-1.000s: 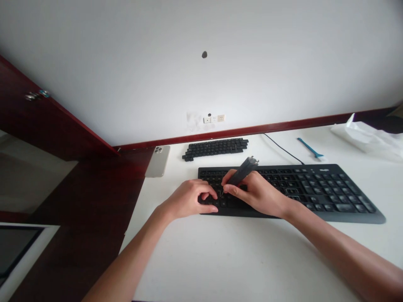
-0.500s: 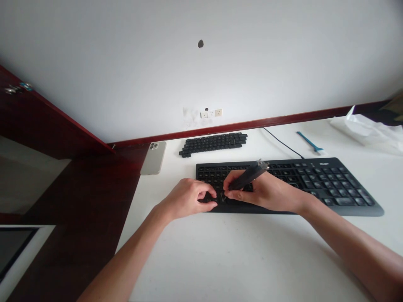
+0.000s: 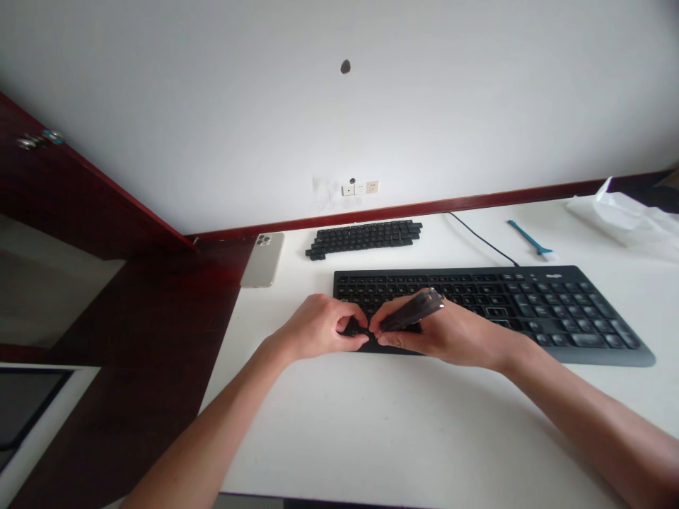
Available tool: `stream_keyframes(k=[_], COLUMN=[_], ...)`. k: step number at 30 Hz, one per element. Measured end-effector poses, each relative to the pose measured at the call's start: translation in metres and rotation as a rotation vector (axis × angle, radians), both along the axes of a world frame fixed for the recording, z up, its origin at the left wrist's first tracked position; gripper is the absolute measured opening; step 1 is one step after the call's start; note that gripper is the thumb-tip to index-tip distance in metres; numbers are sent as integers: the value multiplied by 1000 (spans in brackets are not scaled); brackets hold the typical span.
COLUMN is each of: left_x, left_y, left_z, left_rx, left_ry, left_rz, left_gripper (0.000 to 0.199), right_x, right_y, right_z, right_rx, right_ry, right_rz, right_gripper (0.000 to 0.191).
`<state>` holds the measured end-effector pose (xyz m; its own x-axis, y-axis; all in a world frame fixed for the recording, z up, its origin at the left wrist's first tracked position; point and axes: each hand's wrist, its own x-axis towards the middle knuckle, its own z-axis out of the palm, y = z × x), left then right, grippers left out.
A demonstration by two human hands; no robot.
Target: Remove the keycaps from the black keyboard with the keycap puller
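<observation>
My left hand [image 3: 321,329] rests on the lower left of a black computer keyboard [image 3: 509,304], its fingers curled down on the keys. My right hand [image 3: 438,329] grips a dark wire keycap puller [image 3: 414,311], whose tip is hidden among the fingers of both hands. The two hands nearly touch. Above the keyboard lies a strip of loose black keycaps [image 3: 363,239], joined in rows. Whether my left fingers hold a keycap I cannot tell.
A white desk [image 3: 424,424] carries a silver phone [image 3: 262,260] at its left, a blue plastic pry tool [image 3: 530,239], a black cable [image 3: 482,242] and a white plastic bag [image 3: 629,220]. Dark red wood [image 3: 148,304] lies past the left edge.
The keycap puller has swung from steeply raised to lying flatter. My hands have drawn closer together over the keyboard's left part.
</observation>
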<state>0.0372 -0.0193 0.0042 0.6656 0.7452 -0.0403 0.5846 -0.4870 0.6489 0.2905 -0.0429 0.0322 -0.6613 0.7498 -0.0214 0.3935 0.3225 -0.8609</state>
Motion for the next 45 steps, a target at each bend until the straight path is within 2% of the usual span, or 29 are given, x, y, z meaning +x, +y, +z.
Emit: stream_keyframes(k=[11, 16, 20, 30, 35, 40, 45], left_x=[-1, 1, 2, 9, 17, 20, 19], left_y=[0, -1, -2, -6, -11, -14, -14], left_z=[-3, 0, 3, 8, 7, 7, 4], left_rx=[8, 1, -18, -13, 31, 70, 140], left_ry=[-4, 8, 7, 52, 59, 70, 71], left_rz=[10, 20, 22, 37, 87, 103, 77], left_gripper=[14, 13, 13, 26, 19, 24, 12], right_x=[3, 1, 2, 3, -1, -8, -16], right_y=[5, 4, 4, 9, 7, 3, 0], right_z=[-5, -5, -6, -12, -11, -17, -26], right_rx=[-27, -30, -51, -95, 23, 119, 189], right_ry=[-43, -22, -30, -25, -13, 1, 52], right_rz=[-75, -30, -52, -37, -32, -41, -72], right_gripper=[27, 28, 30, 34, 26, 16, 13])
